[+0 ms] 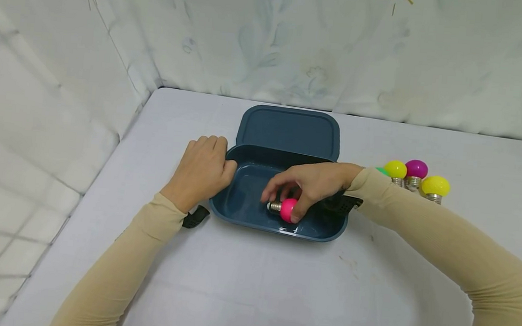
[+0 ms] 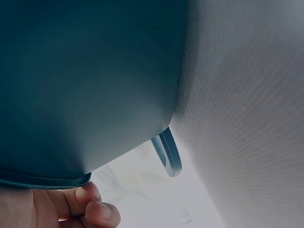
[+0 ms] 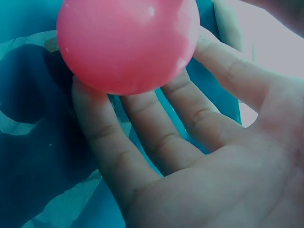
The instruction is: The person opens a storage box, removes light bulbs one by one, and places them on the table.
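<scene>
In the head view, a dark blue plastic box [image 1: 249, 193] stands uncovered on the table. My left hand [image 1: 204, 168] holds its left rim, thumb at the edge and fingers curled outside; the left wrist view shows the curled fingertips [image 2: 102, 212] beside the rim. Over the box's interior, my right hand [image 1: 312, 185] pinches a pink light bulb [image 1: 288, 209] by its round end. The bulb's metal screw base points left. In the right wrist view, thumb and fingers surround the pink globe [image 3: 128, 42]. Whether the bulb touches the box floor, I cannot tell.
A matching blue lid [image 1: 289, 129] lies directly behind the box. To the right are a yellow bulb [image 1: 395, 169], a purple bulb [image 1: 416, 169], another yellow bulb [image 1: 435, 185] and a green bulb [image 1: 382, 171] partly hidden by my right sleeve. Pale fabric walls rise behind and left.
</scene>
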### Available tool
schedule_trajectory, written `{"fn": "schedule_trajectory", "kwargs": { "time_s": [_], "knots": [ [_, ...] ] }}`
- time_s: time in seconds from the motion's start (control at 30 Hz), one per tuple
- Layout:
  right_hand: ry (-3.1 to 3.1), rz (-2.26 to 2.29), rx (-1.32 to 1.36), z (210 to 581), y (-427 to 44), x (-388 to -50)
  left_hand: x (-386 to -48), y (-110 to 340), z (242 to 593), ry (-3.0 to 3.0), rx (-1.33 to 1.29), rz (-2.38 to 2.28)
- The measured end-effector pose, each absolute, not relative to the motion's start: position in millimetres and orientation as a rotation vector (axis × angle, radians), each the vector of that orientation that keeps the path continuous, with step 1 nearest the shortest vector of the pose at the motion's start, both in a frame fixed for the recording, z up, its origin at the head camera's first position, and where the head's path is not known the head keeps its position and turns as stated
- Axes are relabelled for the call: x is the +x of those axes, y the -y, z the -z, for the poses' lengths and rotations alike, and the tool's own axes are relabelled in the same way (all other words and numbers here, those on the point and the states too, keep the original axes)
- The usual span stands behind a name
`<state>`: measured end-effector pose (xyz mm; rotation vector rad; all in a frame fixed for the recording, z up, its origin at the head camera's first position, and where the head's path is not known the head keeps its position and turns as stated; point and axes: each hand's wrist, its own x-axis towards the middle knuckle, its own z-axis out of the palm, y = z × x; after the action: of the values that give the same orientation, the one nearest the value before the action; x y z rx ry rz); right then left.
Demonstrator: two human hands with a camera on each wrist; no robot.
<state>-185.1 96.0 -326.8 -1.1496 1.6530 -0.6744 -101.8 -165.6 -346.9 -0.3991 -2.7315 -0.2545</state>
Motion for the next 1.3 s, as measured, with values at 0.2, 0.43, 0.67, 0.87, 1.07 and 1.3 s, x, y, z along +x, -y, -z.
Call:
{"fn": "schedule_trajectory", "kwargs": {
  "time_s": [0.2, 0.43, 0.67, 0.87, 1.07, 1.3],
  "knots": [
    [-1.693, 0.676, -1.141, 324, -98, -184, -103, 167, 348, 2.727, -0.408, 0.259],
    [-1.722, 0.705, -1.131, 320, -101, -184, -105, 168, 350, 2.729, -0.42, 0.263],
    [-1.708, 0.779, -1.131, 315, -103, -183, -109, 171, 354, 2.723, -0.427, 0.264],
    [-1.687, 0.87, -1.109, 309, -108, -180, -113, 173, 357, 2.713, -0.439, 0.27],
    [-1.656, 0.956, -1.078, 302, -117, -179, -117, 175, 361, 2.721, -0.435, 0.286],
    [-1.64, 1.034, -1.084, 297, -133, -175, -117, 176, 361, 2.72, -0.429, 0.291]
  ]
}}
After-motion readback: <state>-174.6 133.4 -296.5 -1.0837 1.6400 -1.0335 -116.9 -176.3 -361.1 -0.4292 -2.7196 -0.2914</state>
